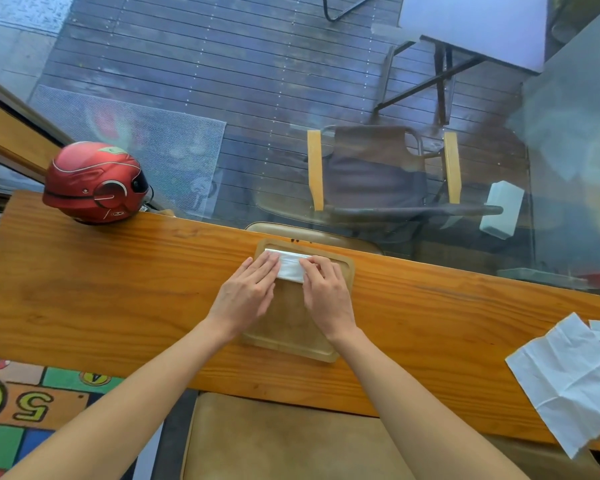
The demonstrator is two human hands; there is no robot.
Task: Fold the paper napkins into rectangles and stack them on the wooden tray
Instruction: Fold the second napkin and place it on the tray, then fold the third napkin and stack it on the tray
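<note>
The fingers (pixel 269 263) of the left hand (pixel 246 292) lie straight and flat on the left end of the folded napkin (pixel 289 267); the fingers of the right hand (pixel 328 294) lie bent over its right end, their tips pressing down on the paper — neither hand pinches it or curls round it, so both are released and pressing rather than grasping. The napkin is a narrow white rectangle and lies inside the wooden tray (pixel 347 271), at the tray's far end, just short of the far rim; whether it is one napkin or a small stack I cannot tell.

The step in hand, as I judge it, is seating and flattening the fold; to do it well, keep the tips flat, smooth from the middle outward to both ends so the crease sets, and square the long edge with the tray's far rim before lifting both hands straight up, so thin paper is not dragged askew.

The tray holds only this napkin; the nearer part of its floor, between the wrists, shows bare wood. To the right of the tray, well apart on the worktop (pixel 101 292), lie unfolded napkins (pixel 568 375), creased and overlapping — work not yet done. To the left of the tray, at the worktop's far edge, sits a red helmet (pixel 90 181).
</note>
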